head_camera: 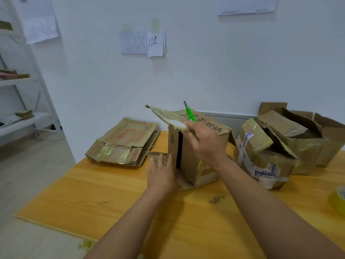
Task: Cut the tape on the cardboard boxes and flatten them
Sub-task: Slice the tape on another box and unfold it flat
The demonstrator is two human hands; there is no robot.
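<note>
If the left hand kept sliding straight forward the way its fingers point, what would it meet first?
The left hand already touches the small lower flap of the upright box. Going on, it would probably push that flap toward the stack of flattened boxes; depth is unclear.

Both forearms extended forward from lower edge, bare. Left hand [161,172] held low, back up, fingers straight and spread, pressed against flap [157,156]. Right hand [206,142] raised higher, back toward camera, fingers curled, knife [190,114] gripped with tip pointed up. Right wrist bent slightly left. Hands kept near, not touching.
</note>
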